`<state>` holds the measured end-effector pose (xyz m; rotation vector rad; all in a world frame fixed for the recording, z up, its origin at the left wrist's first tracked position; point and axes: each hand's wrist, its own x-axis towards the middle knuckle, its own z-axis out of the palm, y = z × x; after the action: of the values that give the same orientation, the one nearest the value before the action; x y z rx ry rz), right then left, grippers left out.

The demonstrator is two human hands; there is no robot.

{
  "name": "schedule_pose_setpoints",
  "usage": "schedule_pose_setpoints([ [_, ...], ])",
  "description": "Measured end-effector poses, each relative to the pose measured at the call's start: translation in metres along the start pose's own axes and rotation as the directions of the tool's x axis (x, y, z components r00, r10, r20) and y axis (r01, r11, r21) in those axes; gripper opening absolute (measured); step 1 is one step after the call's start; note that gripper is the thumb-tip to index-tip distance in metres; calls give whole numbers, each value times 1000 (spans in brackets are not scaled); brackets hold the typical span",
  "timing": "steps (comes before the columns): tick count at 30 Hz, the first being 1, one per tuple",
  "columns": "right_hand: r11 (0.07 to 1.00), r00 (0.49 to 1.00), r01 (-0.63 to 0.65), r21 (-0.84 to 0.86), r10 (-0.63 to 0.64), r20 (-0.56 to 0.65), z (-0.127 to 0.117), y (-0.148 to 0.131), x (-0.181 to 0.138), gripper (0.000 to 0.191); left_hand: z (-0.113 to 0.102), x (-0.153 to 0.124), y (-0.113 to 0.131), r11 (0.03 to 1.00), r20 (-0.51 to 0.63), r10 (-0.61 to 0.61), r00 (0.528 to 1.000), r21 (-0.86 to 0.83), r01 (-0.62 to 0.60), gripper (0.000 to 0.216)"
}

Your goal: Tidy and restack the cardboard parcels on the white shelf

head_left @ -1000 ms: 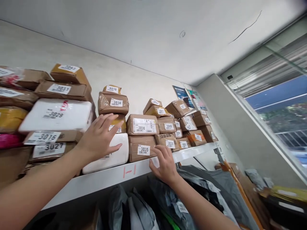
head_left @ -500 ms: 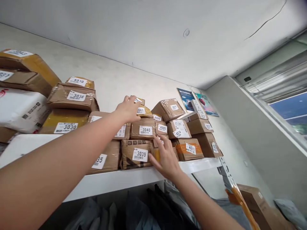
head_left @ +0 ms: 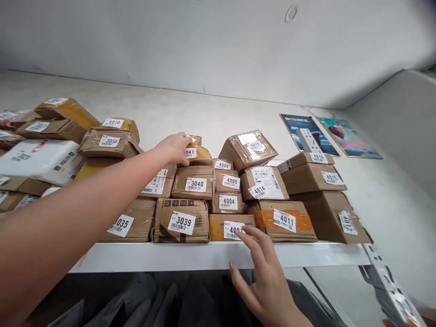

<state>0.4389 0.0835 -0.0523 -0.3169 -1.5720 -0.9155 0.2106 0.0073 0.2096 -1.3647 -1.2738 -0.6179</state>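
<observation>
My left hand (head_left: 175,147) reaches up to the top of a stack, its fingers bent round the left end of a yellow-taped parcel (head_left: 200,155) whose label shows 041. A smaller parcel (head_left: 195,140) lies on top, its label partly covered by my fingers. Below them sit the cardboard box 3040 (head_left: 194,174) and the box 3039 (head_left: 200,210). My right hand (head_left: 265,277) is open in front of the shelf edge, fingers spread and holding nothing. Its fingertips overlap the label of a low box (head_left: 216,222); whether they touch it I cannot tell.
The white shelf (head_left: 163,258) carries several labelled parcels. Box 4017 (head_left: 235,152) leans tilted on box 4014 (head_left: 248,186). A white power strip (head_left: 308,141) stands at the right before two posters. Grey and dark bags (head_left: 139,295) lie below.
The view has turned, and the stacks sit more level. My right hand has dropped from the box fronts to below the shelf edge, uncovering label 4004. My left hand stays at the upper parcels.
</observation>
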Motion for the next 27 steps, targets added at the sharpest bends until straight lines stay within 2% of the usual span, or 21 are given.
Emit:
schedule_pose_setpoints([
  [4,999,999,-40,-31,40,15,0,7,-2,36,2,0,-10,1000,-68,19,998,-3,-19,72],
  [8,999,999,-33,-41,33,12,-3,9,10,35,-2,0,-32,999,-124,-34,992,-37,29,70],
  [10,999,999,-32,-41,32,0,-4,9,20,35,-5,-3,-47,997,-143,-65,988,-44,59,71],
  [13,997,998,-58,-46,57,-36,-1,12,40,33,-7,-16,-68,996,-132,-77,988,35,83,72],
  [16,987,986,-155,-37,152,-73,6,19,67,33,-7,-33,-86,992,-109,-36,993,115,49,62],
  [19,940,940,-339,-34,336,-60,15,24,101,39,-2,-46,-99,991,-89,-13,996,130,24,55],
  [21,883,890,-454,-119,456,-11,21,24,128,44,2,-48,-107,989,-68,-56,996,134,64,58],
  [24,788,816,-540,-296,576,44,29,21,170,51,9,-48,-116,982,-1,-148,989,116,147,63],
  [27,697,733,-586,-413,673,96,34,19,210,62,12,-49,-120,984,40,-160,986,82,156,62],
])
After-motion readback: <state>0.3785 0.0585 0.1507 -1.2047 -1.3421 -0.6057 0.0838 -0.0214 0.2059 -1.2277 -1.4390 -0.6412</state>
